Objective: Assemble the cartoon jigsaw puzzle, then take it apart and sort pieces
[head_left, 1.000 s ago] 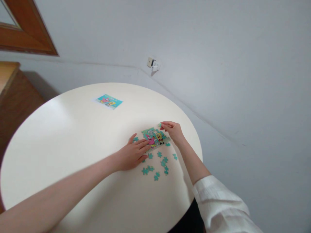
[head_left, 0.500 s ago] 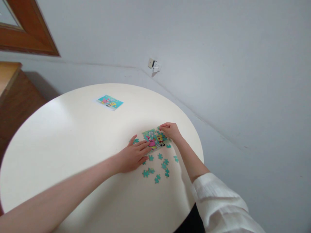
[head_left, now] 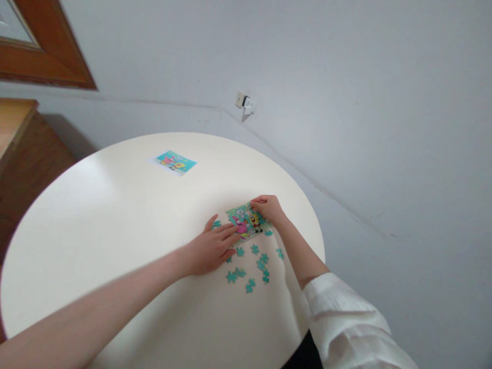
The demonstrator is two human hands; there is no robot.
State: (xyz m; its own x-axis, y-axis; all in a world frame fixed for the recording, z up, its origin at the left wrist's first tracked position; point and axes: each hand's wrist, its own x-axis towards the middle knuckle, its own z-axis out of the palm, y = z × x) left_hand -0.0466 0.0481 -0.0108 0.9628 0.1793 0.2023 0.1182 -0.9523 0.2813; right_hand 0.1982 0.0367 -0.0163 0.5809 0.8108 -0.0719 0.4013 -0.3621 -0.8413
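A partly joined jigsaw puzzle (head_left: 243,224) with pink and yellow cartoon figures lies on the round white table. My left hand (head_left: 212,247) rests flat with fingers spread, its fingertips on the puzzle's left side. At the puzzle's upper right edge, my right hand (head_left: 268,207) pinches a small teal puzzle piece (head_left: 249,205), mostly covered by the fingers. Several loose teal pieces (head_left: 263,261) are scattered on the near side of the puzzle. More pieces (head_left: 216,224) lie by my left thumb.
Farther back on the white table (head_left: 115,215) lies a printed picture card (head_left: 176,162) with the same figures. A wall socket with a white plug (head_left: 249,106) is beyond the table. A wooden cabinet (head_left: 34,148) stands at the left.
My right hand has shifted slightly left along the puzzle's upper edge, still pinching. My left hand stays put on the puzzle. The whole view has moved a little.
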